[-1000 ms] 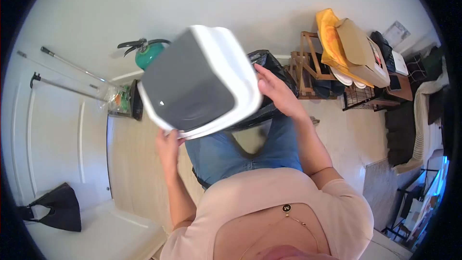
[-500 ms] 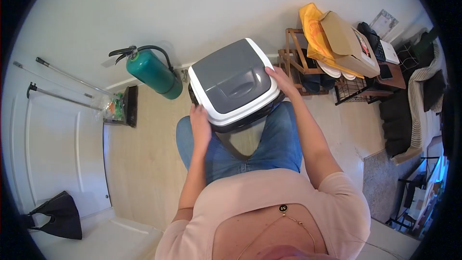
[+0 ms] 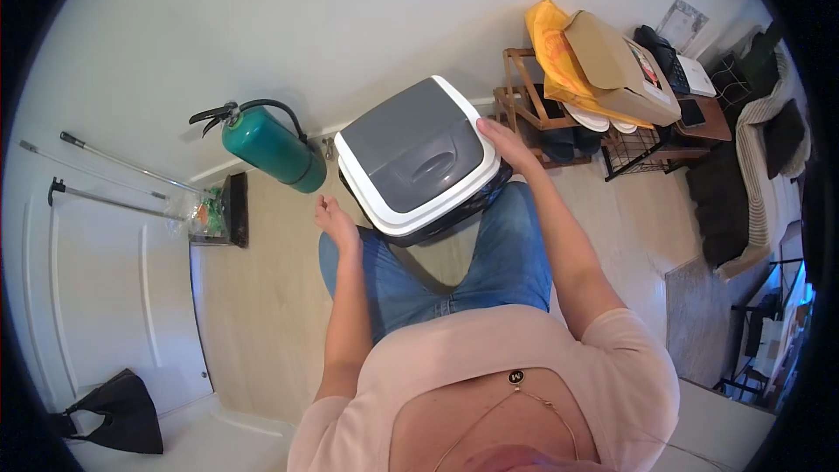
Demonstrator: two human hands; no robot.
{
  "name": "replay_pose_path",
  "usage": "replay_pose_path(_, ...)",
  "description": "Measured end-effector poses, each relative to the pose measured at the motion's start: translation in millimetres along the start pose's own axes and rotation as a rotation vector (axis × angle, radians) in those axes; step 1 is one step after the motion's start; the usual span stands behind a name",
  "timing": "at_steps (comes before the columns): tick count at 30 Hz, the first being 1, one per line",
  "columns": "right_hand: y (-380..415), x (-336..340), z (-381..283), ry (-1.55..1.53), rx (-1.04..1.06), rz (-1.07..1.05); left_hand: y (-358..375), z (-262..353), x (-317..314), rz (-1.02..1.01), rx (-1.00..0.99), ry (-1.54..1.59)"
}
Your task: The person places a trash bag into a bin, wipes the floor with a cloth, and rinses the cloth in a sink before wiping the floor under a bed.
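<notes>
The grey-and-white swing lid (image 3: 418, 156), which a second ago was being held tilted up in the air in both hands, is now sitting flat on the black-lined trash bin (image 3: 454, 210), standing on the floor between the person's knees; judging by that, the lid looks seated and the placing is ending. The left hand (image 3: 335, 220) is coming away from the near-left corner, its fingers (image 3: 325, 203) loosely spread and holding nothing, just beside the rim but apart from it. The right hand (image 3: 507, 144) is still resting on the lid's right edge, fingers flat together and pressing rather than gripping. A green fire extinguisher (image 3: 273, 148) is leaning against the wall nearby.
</notes>
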State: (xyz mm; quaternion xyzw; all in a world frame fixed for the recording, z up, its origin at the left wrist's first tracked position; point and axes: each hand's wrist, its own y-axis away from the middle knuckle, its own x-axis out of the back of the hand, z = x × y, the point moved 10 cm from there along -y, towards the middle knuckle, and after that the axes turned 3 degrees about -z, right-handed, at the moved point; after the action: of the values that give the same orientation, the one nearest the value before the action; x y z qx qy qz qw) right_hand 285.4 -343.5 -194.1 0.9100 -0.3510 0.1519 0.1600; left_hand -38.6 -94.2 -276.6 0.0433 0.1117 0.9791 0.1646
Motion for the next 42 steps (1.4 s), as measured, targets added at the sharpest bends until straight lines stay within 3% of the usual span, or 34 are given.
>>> replay_pose_path(1,8.8,-3.7,-11.6,-0.014,-0.012,-0.064,21.4,28.4,-1.9,0.007,-0.034,-0.056)
replay_pose_path(4,17.2,-11.8,-18.7,-0.076,-0.012,-0.079,39.4,21.3,-42.8,-0.355,-0.008,-0.054)
replay_pose_path(6,22.4,-9.9,-24.2,-0.092,0.020,-0.084,40.8,19.6,-43.4,-0.262,-0.011,-0.001)
replay_pose_path(8,-9.1,-15.5,54.7,-0.236,-0.029,0.001,34.6,19.5,-48.8,-0.224,-0.048,0.139)
replay_pose_path(10,-5.7,-20.7,83.4,-0.461,-0.134,0.001,29.1,28.4,-60.6,-0.204,-0.007,0.224)
replay_pose_path(11,4.6,-15.2,87.9,-0.237,-0.208,0.000,22.2,32.1,-66.1,-0.196,-0.013,0.241)
replay_pose_path(14,49.6,-9.7,24.9,-0.320,-0.252,-0.054,-25.7,21.2,-83.2,-0.213,-0.070,0.197)
replay_pose_path(17,29.9,8.1,33.4,-0.308,-0.162,0.016,-52.1,34.0,-122.9,-0.336,-0.090,0.148)
replay_pose_path(19,-6.1,14.5,83.7,-0.316,-0.155,0.060,-66.7,40.4,-147.2,-0.371,-0.092,0.082)
replay_pose_path(22,9.3,30.2,48.5,-0.231,-0.171,0.200,-73.1,50.4,-173.8,-0.386,-0.113,0.034)
replay_pose_path(26,-2.6,29.0,37.2,-0.273,0.000,0.157,-76.5,60.9,-192.3,-0.391,-0.137,-0.003)
replay_pose_path(32,-10.8,33.9,47.5,-0.279,-0.046,0.285,-106.2,57.4,-206.7,-0.490,-0.243,-0.230)
replay_pose_path(35,1.1,37.0,58.8,-0.198,-0.078,0.351,-129.7,5.6,-168.2,-0.244,-0.071,-0.052)
replay_pose_path(37,7.3,45.6,69.5,-0.149,0.080,0.484,-102.1,-38.9,-143.6,-0.114,0.255,0.177)
replay_pose_path(38,7.6,34.6,93.2,-0.356,-0.094,0.430,-70.7,-48.5,-134.3,-0.064,0.439,0.262)
replay_pose_path(39,12.7,15.8,116.6,-0.564,-0.275,0.369,-11.0,-33.7,-134.6,-0.078,0.679,0.266)
replay_pose_path(40,22.1,-8.5,136.9,-0.771,-0.465,0.302,-11.2,-50.2,-148.0,-0.189,0.651,0.375)
replay_pose_path(41,19.1,-19.7,134.7,-0.975,-0.411,0.275,-14.0,-67.7,-161.7,-0.302,0.620,0.483)
replay_pose_path(42,16.4,-20.7,134.2,-0.977,-0.365,0.304,-18.6,-78.0,-175.0,-0.418,0.581,0.596)
